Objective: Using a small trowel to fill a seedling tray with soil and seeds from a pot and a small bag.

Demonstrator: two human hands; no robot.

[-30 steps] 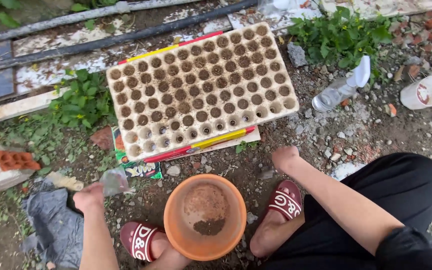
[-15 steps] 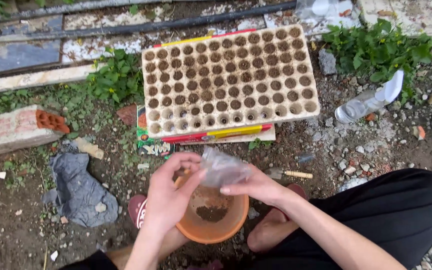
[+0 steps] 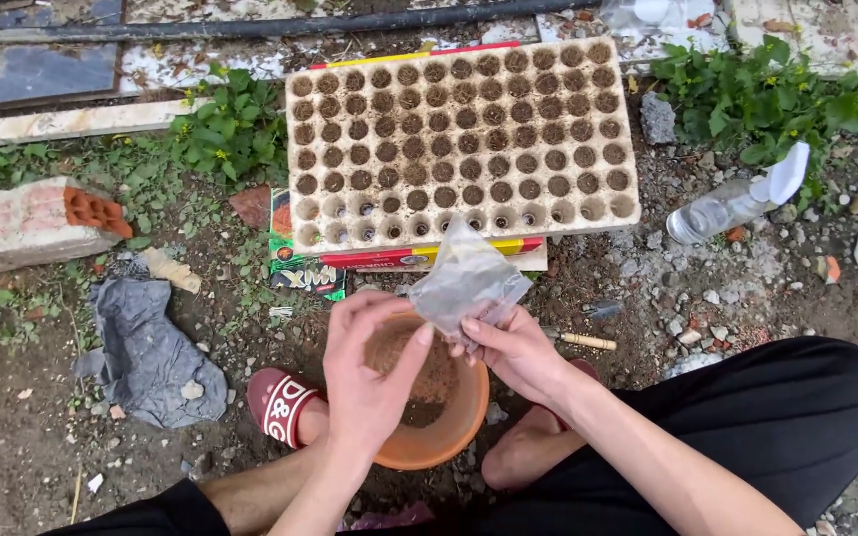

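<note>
Seed tray (image 3: 464,139) with soil-filled cells beyond the fingers; brick (image 3: 37,220) and grey cloth (image 3: 146,347) to their left; spray bottle (image 3: 732,203) and weeds (image 3: 767,94) to their right; possibly a small tool (image 3: 578,339) just right.

Bowl (image 3: 449,437) before seed tray (image 3: 464,139)

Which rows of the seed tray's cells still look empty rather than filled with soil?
The two rows of the seed tray nearest the hands: pale, hollow cells, while those farther off hold dark soil.

Soft, even overcast daylight, faint diffuse shadows, no glare, sharp focus throughout, slight wide-angle bending at edges
</note>
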